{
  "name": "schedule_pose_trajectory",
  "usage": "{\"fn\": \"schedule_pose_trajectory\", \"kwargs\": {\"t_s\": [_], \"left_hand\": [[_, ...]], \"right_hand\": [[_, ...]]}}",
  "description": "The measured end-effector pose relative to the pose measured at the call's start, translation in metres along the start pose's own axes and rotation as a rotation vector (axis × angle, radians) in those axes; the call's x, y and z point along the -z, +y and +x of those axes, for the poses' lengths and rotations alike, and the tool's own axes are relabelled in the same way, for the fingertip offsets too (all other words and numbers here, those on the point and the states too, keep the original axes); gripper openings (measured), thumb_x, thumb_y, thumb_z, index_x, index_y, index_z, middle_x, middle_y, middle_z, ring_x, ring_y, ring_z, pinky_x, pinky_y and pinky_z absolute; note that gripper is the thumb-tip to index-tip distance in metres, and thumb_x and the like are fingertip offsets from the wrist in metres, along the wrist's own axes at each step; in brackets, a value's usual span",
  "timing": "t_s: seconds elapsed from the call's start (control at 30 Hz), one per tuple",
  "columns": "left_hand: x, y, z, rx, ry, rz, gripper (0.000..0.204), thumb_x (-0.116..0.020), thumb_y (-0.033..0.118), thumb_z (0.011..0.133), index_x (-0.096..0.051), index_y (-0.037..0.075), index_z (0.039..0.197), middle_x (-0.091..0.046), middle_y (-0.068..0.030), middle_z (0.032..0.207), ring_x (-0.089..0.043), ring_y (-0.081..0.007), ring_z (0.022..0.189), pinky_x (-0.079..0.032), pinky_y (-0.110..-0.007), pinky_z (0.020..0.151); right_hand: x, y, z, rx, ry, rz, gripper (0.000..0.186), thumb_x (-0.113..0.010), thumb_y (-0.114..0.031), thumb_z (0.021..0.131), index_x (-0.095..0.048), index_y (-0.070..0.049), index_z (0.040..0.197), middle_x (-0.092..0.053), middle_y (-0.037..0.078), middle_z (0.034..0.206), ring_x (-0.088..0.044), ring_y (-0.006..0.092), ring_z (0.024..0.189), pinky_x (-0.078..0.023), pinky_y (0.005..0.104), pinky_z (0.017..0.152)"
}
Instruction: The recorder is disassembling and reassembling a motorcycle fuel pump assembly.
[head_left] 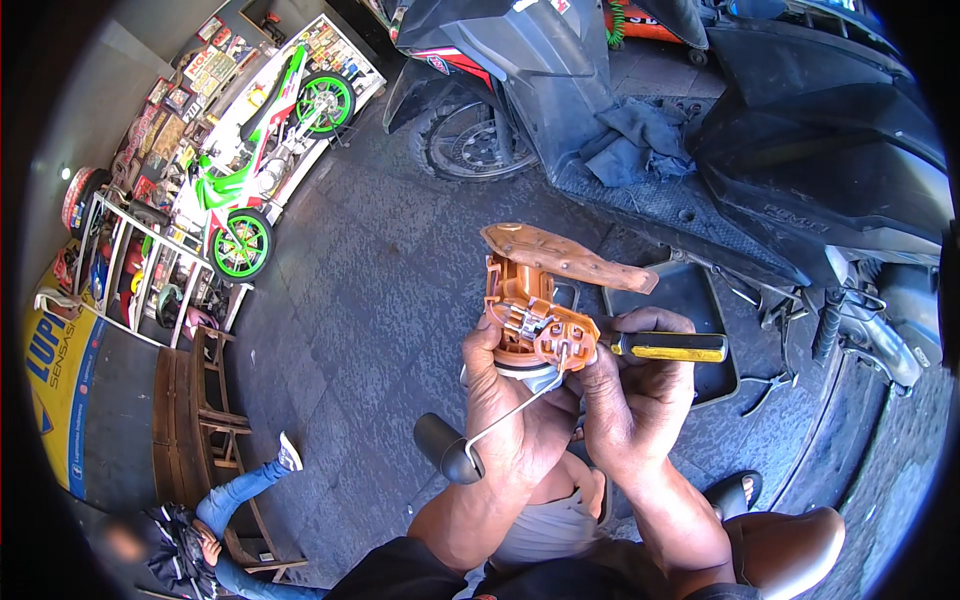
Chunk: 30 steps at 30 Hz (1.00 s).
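Observation:
My left hand [500,410] is closed around an orange plastic fuel pump unit [525,310], which has an electrical connector, a dark ring and a brown flanged plate [560,255] across its far end. A bent wire arm runs from the unit down-left to a black cylindrical float [448,450] beside my left wrist. My right hand [640,400] grips a yellow-and-black screwdriver [670,347] at the unit's right side, its thumb against the orange part. The screwdriver's tip is hidden behind the unit and my fingers.
A dark scooter [500,40] with a cloth [635,140] on its footboard stands ahead; a tray [715,300] and pliers [770,385] lie beside it. A green-and-white motorbike [225,195] stands on the left, above a wooden bench [175,410] where another person [175,545] sits.

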<state>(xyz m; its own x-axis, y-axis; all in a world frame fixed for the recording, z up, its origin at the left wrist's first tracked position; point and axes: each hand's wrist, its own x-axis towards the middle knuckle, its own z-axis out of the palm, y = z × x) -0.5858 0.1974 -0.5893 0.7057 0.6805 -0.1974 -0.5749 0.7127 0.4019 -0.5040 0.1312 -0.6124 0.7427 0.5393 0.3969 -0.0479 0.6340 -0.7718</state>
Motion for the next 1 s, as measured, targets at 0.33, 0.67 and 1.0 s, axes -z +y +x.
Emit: {"fn": "schedule_pose_trajectory", "kwargs": {"t_s": [0.33, 0.67, 1.0], "left_hand": [[-0.004, -0.004, -0.003, -0.032, -0.035, 0.010, 0.053, -0.055, 0.047, 0.097, -0.051, 0.006, 0.131, -0.063, -0.0134, 0.114, -0.066, -0.0230, 0.105, -0.057, -0.040, 0.094], [-0.002, -0.004, -0.003, 0.003, -0.123, -0.050, 0.056, -0.052, 0.049, 0.099, -0.048, 0.008, 0.137, -0.061, -0.0141, 0.122, -0.064, -0.0238, 0.109, -0.057, -0.039, 0.096], [-0.006, -0.006, -0.001, 0.011, -0.037, -0.047, 0.056, -0.056, 0.047, 0.096, -0.049, 0.005, 0.132, -0.059, -0.0146, 0.122, -0.063, -0.0260, 0.111, -0.055, -0.042, 0.098]], "right_hand": [[0.001, -0.008, 0.006, 0.055, -0.024, -0.179, 0.033, -0.060, 0.006, 0.091, -0.042, 0.004, 0.119, -0.069, 0.021, 0.101, -0.072, 0.0215, 0.089, -0.059, 0.0313, 0.077], [0.002, -0.008, 0.006, 0.064, -0.040, -0.232, 0.033, -0.059, 0.005, 0.090, -0.043, 0.004, 0.119, -0.070, 0.020, 0.099, -0.073, 0.0265, 0.089, -0.059, 0.0338, 0.076], [0.006, -0.018, 0.010, 0.056, -0.113, -0.324, 0.031, -0.061, 0.004, 0.089, -0.046, 0.005, 0.116, -0.070, 0.019, 0.096, -0.074, 0.0263, 0.084, -0.059, 0.0334, 0.070]]}}
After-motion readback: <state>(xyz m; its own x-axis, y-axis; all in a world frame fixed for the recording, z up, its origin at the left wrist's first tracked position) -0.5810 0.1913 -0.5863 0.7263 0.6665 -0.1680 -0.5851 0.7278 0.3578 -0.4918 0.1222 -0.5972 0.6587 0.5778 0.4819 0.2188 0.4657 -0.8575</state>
